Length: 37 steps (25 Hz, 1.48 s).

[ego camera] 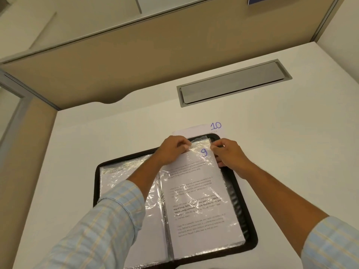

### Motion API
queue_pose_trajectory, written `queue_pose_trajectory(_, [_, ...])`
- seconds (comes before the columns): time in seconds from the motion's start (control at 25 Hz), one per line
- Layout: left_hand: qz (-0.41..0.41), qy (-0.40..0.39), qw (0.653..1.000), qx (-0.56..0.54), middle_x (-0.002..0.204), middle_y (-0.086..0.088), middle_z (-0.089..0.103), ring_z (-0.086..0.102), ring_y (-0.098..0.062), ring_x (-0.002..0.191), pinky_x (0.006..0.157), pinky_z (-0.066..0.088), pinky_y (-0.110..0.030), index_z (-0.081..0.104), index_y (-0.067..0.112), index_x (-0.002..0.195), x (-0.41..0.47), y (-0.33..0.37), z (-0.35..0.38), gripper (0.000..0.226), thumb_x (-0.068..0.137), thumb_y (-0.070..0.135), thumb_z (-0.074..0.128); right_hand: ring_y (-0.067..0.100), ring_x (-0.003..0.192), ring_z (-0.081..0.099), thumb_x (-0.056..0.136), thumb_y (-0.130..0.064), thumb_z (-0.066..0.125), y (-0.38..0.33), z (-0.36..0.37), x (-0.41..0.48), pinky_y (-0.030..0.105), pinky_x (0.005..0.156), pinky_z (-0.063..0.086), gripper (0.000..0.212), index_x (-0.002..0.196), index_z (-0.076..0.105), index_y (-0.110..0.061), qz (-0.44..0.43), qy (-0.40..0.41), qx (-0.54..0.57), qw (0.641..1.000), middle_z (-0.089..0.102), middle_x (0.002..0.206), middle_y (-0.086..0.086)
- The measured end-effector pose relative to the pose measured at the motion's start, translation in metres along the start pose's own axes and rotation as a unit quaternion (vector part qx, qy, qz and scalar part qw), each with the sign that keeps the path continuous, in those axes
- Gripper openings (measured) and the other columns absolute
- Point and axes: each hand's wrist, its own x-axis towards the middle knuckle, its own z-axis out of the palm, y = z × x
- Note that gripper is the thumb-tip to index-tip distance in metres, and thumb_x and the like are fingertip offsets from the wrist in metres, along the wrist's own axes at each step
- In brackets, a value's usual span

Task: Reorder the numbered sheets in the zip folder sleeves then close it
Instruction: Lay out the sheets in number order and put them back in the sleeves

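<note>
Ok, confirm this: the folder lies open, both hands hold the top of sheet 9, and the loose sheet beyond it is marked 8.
Wrong number: the head view shows the loose sheet beyond the folder marked 10, not 8. The folder is open; left hand and right hand hold the top of sheet 9.

Glossy crinkled plastic sleeve point(196, 191) over matt paper sheet point(202, 226).

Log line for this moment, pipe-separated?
zip folder open | left hand pinches sleeve top | right hand pinches sleeve corner | sheet 9 in sleeve | sheet 10 beyond folder
</note>
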Motion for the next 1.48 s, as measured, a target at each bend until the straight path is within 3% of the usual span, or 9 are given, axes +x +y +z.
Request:
queue_pose_trajectory(0.16, [-0.017,0.221,0.975,-0.014,0.125,0.003,0.066,0.060,-0.014,0.117,0.102,0.048,-0.032,0.068,0.019,0.127,-0.040,0.004,0.018,0.027,0.099,0.017,0.069,0.027,0.078,0.067,0.100,-0.030,0.069,0.019,-0.006,-0.039,0.037,0.068,0.063,0.016,0.108,0.066,-0.016,0.044,-0.034,-0.035,0.998,0.070,0.096,0.014])
queue_pose_trajectory(0.28, [-0.052,0.279,0.958,0.044,0.130,0.004,0.060,0.054,-0.019,0.123,0.108,0.039,-0.040,0.066,0.026,0.124,-0.088,-0.015,0.043,0.026,0.098,0.024,0.070,0.028,0.082,0.073,0.099,-0.032,0.069,0.033,-0.006,-0.070,0.033,0.064,0.063,0.018,0.109,0.065,-0.017,0.073,-0.045,-0.052,0.995,0.072,0.097,0.012])
queue_pose_trajectory(0.44, [-0.094,0.258,0.945,0.176,0.154,-0.001,0.046,0.040,-0.027,0.144,0.118,0.033,-0.052,0.057,0.031,0.138,-0.150,-0.061,0.066,0.045,0.096,0.042,0.069,0.022,0.081,0.079,0.101,-0.023,0.066,0.042,0.003,-0.098,0.048,0.074,0.066,0.011,0.108,0.067,-0.015,0.080,-0.072,-0.047,0.993,0.079,0.095,0.003])
queue_pose_trajectory(0.56, [-0.104,0.181,0.947,0.246,0.174,-0.003,0.009,0.006,-0.028,0.161,0.127,0.010,-0.052,0.029,0.032,0.160,-0.178,-0.091,0.069,0.067,0.102,0.057,0.051,0.021,0.083,0.079,0.101,-0.018,0.064,0.034,0.012,-0.111,0.048,0.078,0.066,0.007,0.103,0.071,-0.014,0.045,-0.043,-0.029,0.998,0.080,0.096,0.003])
queue_pose_trajectory(0.72, [-0.103,0.127,0.950,0.265,0.170,0.005,-0.025,-0.022,-0.020,0.158,0.126,-0.010,-0.050,-0.003,0.036,0.165,-0.192,-0.110,0.060,0.084,0.099,0.074,0.032,0.021,0.081,0.079,0.100,-0.015,0.065,0.012,0.034,-0.136,0.043,0.080,0.065,0.009,0.100,0.074,-0.014,-0.017,0.025,0.015,0.999,0.080,0.091,0.003])
queue_pose_trajectory(0.88, [-0.046,0.156,0.985,0.051,0.167,0.015,0.025,0.017,-0.012,0.158,0.127,0.018,-0.039,0.041,0.038,0.155,-0.207,-0.088,0.042,0.067,0.096,0.071,0.047,0.024,0.078,0.073,0.098,-0.017,0.069,-0.015,0.075,-0.168,0.032,0.071,0.056,0.005,0.097,0.074,-0.016,-0.068,0.060,0.079,0.993,0.076,0.084,0.010])
queue_pose_trajectory(1.0, [-0.067,0.106,0.959,-0.253,0.122,0.007,0.074,0.069,-0.019,0.118,0.098,0.057,-0.035,0.069,0.029,0.125,-0.233,-0.051,0.017,0.053,0.089,0.065,0.058,0.014,0.073,0.064,0.096,-0.015,0.072,-0.032,0.115,-0.182,0.024,0.063,0.050,0.006,0.091,0.071,-0.017,-0.090,0.074,0.100,0.988,0.073,0.078,0.006])
queue_pose_trajectory(1.2, [-0.078,0.062,0.899,-0.426,0.118,-0.011,0.075,0.074,-0.034,0.108,0.097,0.059,-0.055,0.066,0.018,0.129,-0.267,-0.040,-0.029,0.055,0.091,0.057,0.061,0.010,0.068,0.068,0.098,-0.012,0.070,-0.045,0.179,-0.197,0.016,0.061,0.052,0.004,0.100,0.071,-0.014,-0.120,0.029,0.104,0.987,0.075,0.077,0.002])
queue_pose_trajectory(1.48, [-0.081,0.058,0.889,-0.447,0.126,-0.002,0.074,0.072,-0.027,0.116,0.101,0.056,-0.055,0.065,0.032,0.136,-0.294,-0.082,-0.065,0.042,0.100,0.053,0.061,0.007,0.110,0.070,0.099,-0.022,0.070,-0.012,0.246,-0.202,0.031,0.097,0.056,0.018,0.117,0.072,-0.025,-0.161,-0.055,0.033,0.985,0.076,0.112,-0.010])
